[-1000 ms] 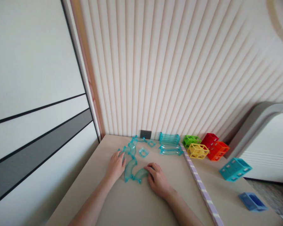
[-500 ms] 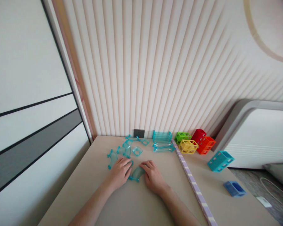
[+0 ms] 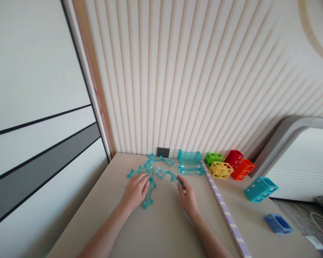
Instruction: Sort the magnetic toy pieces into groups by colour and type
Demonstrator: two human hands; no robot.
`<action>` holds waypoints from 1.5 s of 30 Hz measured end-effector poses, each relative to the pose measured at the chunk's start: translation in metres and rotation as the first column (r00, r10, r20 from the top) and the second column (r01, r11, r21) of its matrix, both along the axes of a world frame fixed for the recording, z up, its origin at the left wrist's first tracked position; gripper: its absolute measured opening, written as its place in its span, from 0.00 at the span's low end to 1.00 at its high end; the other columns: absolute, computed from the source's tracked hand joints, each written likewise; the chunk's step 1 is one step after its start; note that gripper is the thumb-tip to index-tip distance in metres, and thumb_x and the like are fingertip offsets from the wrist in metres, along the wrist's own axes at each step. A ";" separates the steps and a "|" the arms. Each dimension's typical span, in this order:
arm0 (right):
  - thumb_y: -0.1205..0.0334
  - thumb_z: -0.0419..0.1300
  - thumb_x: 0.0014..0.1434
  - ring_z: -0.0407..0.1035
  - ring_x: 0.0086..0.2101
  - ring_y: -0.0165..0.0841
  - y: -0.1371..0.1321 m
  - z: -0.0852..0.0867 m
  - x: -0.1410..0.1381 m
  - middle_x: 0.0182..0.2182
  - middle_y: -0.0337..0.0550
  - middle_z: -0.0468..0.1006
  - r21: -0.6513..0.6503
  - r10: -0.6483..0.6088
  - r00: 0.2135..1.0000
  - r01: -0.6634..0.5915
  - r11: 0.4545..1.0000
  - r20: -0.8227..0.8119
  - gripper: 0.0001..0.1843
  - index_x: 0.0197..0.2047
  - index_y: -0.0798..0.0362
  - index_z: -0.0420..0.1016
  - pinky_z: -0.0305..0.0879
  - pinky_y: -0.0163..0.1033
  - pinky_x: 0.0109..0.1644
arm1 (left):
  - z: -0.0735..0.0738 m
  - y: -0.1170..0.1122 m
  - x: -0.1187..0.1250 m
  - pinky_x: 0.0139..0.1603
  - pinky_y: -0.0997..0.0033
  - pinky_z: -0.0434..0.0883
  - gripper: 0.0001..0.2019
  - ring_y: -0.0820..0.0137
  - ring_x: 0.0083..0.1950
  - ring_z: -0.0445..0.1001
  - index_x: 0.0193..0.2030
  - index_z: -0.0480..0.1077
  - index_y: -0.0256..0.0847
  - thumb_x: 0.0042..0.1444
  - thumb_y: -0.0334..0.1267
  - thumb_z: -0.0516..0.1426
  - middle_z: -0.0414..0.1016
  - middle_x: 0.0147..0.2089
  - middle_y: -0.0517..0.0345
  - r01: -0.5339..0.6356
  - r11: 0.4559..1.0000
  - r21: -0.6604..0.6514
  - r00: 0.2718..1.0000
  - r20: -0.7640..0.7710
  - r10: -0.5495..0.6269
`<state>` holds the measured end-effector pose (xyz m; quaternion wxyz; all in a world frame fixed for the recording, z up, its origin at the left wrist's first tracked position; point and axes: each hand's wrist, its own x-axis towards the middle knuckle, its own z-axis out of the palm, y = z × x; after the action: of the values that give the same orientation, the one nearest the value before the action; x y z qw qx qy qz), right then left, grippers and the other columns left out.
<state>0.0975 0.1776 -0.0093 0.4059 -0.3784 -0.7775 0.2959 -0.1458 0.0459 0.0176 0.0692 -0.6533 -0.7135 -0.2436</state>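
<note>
My right hand [image 3: 187, 195] pinches one end of a curved translucent teal track piece [image 3: 173, 177], held over the middle of the tabletop. Its far end reaches close to a small square teal piece [image 3: 160, 172]. To the left, my left hand [image 3: 136, 189] is bent around the upper part of another curved teal track piece [image 3: 149, 194], its thumb along the near side. Its fingers partly hide more teal pieces [image 3: 134, 173] behind them. Beyond the fingertips lies one more curved teal piece [image 3: 150, 165].
Long teal tracks [image 3: 190, 156] lie by the ribbed wall. A purple-and-white strip [image 3: 223, 206] divides the table [image 3: 161, 229]. Right of it stand green [image 3: 214, 158], yellow [image 3: 221, 170], red [image 3: 233, 157], orange [image 3: 242, 169], teal [image 3: 261, 189] and blue [image 3: 278, 223] frame blocks.
My right hand has moved right and away from my left hand, taking a curved track piece along. The left hand stays by its piece. The view has shifted slightly.
</note>
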 end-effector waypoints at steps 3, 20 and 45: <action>0.51 0.53 0.68 0.81 0.39 0.41 -0.006 -0.003 -0.004 0.49 0.52 0.84 -0.056 -0.010 1.000 0.009 0.998 -0.019 0.22 0.57 0.52 0.79 0.79 0.44 0.41 | -0.003 -0.001 -0.013 0.60 0.46 0.72 0.17 0.50 0.59 0.76 0.57 0.74 0.37 0.67 0.39 0.51 0.77 0.57 0.38 -0.174 0.985 -0.012 0.985 0.022 0.174; 0.41 0.55 0.67 0.80 0.41 0.42 -0.016 0.003 -0.007 0.47 0.52 0.84 -0.091 -0.005 0.996 -0.003 0.996 -0.090 0.26 0.54 0.51 0.81 0.78 0.45 0.43 | 0.006 -0.004 -0.033 0.66 0.44 0.68 0.18 0.51 0.63 0.74 0.55 0.73 0.38 0.60 0.30 0.52 0.78 0.58 0.41 -0.340 0.937 0.077 0.772 0.592 0.232; 0.55 0.59 0.68 0.75 0.53 0.44 0.000 0.022 0.026 0.52 0.52 0.82 0.215 -0.086 0.981 0.122 0.969 -0.172 0.17 0.57 0.48 0.78 0.73 0.54 0.57 | 0.002 0.028 0.112 0.63 0.53 0.70 0.14 0.56 0.57 0.77 0.50 0.77 0.45 0.57 0.42 0.61 0.82 0.53 0.49 0.215 0.975 -0.049 0.537 0.840 -0.077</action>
<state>0.1233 0.1779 0.0124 0.5225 -0.3453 -0.7496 0.2140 -0.0339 0.0736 0.0196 -0.3458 -0.5200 -0.6194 -0.4758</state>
